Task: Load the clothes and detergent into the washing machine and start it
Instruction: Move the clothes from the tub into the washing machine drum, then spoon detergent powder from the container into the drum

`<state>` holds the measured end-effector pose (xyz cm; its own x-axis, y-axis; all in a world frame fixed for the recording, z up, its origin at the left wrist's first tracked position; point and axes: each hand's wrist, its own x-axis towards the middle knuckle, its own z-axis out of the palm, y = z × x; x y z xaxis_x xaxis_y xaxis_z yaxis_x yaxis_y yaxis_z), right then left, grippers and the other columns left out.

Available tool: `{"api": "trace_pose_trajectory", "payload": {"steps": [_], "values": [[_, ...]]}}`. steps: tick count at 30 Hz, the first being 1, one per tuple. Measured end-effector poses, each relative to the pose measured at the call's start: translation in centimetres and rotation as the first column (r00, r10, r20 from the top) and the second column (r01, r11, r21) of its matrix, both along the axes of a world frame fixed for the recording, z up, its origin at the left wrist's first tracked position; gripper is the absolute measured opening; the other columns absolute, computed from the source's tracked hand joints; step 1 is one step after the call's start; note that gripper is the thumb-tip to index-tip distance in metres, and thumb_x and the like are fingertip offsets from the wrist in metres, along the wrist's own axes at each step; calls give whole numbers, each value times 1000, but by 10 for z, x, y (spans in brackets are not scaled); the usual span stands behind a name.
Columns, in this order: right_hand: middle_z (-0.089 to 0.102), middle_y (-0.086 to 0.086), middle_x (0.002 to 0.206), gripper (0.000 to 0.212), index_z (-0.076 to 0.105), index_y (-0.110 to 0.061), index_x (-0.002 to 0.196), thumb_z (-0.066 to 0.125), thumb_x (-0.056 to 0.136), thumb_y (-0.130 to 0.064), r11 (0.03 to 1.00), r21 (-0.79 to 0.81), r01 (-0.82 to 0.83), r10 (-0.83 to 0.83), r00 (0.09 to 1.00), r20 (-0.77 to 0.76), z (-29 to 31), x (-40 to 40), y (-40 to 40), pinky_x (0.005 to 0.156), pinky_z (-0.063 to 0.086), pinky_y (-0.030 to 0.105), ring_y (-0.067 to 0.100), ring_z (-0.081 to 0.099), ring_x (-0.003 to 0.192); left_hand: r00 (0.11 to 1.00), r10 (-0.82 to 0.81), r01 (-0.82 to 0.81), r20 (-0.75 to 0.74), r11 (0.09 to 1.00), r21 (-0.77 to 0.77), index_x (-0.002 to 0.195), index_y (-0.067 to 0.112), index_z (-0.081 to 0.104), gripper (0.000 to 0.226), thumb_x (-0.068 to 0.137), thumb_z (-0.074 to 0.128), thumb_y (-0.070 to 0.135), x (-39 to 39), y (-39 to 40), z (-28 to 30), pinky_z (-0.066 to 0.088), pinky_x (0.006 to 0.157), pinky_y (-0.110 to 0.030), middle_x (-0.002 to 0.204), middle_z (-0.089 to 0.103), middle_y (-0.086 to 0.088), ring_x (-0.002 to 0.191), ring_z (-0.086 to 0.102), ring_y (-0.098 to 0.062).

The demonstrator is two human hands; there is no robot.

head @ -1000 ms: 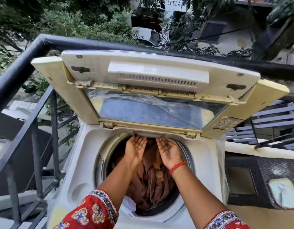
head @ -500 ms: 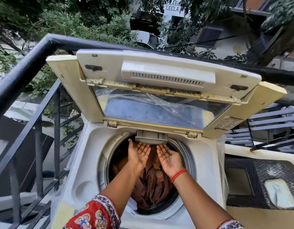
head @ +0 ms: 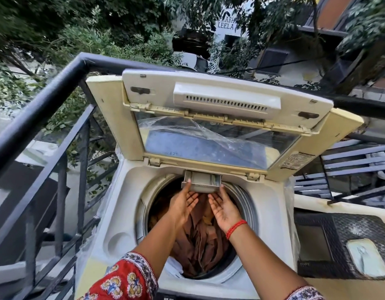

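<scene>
A white top-load washing machine (head: 122, 213) stands with its lid (head: 105, 109) raised upright. Brown clothes (head: 200, 241) fill the round drum, and a bit of white cloth (head: 173, 267) lies at the near rim. A grey detergent drawer (head: 201, 181) sticks out from the back edge of the opening, above the clothes. My left hand (head: 184, 202) and my right hand (head: 223, 207) are palm-up under it, each with its thumb on one side of the drawer. The drawer's inside is hidden from here.
A black metal railing (head: 46, 100) runs along the left and behind the machine, with trees and a building beyond. To the right stands a dark mesh-topped box (head: 339, 234) with a pale flat object (head: 367, 258) on it. Clear plastic sheet (head: 187, 128) shows through the lid window.
The detergent drawer has slid out from the back rim toward me, with both hands drawing back along with it. Earlier my hands reached flat under the rim, and no drawer showed.
</scene>
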<state>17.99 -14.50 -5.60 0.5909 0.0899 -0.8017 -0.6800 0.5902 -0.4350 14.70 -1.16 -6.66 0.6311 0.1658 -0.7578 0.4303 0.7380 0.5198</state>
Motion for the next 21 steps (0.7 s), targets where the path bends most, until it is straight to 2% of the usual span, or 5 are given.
{"api": "trace_pose_trajectory", "payload": {"steps": [6,9,12,15,21], "values": [[61,10,91,13,65,-9,93,63,90,-21,1000,-18,-15,14,1000,-7,-2,-3,0,60,58,20,19,63,87,997,-67,67,-25,998,7,133,5,49,58,89,64,39,-4,6,1,51,86,-29,105,63,-5,94,62,-15],[60,14,100,23,62,-5,106,63,90,-22,1000,-17,-25,25,1000,0,1,-11,-1,57,57,19,20,62,89,995,-82,83,-53,997,9,131,5,50,54,90,63,38,-8,11,3,50,81,-26,129,58,-12,102,60,-19],[59,15,105,28,58,-7,114,61,91,-23,999,-26,-27,28,999,28,10,-19,1,59,57,18,20,61,92,993,-98,99,-69,995,15,125,7,52,49,88,65,38,-11,14,2,52,78,-26,134,55,-14,106,58,-20],[60,15,104,28,56,-6,113,60,92,-23,1000,-21,-9,10,998,61,19,-28,0,63,56,18,20,62,92,990,-117,120,-81,992,38,128,5,52,57,86,67,41,-15,13,3,52,74,-26,130,57,-13,104,60,-20],[64,18,105,25,59,-1,112,60,91,-15,1000,-11,17,-15,991,136,38,-47,-23,69,58,23,25,64,95,997,-62,67,-48,993,102,126,-3,53,55,88,66,36,-13,-12,14,53,72,-27,101,63,-11,90,64,-20]]}}
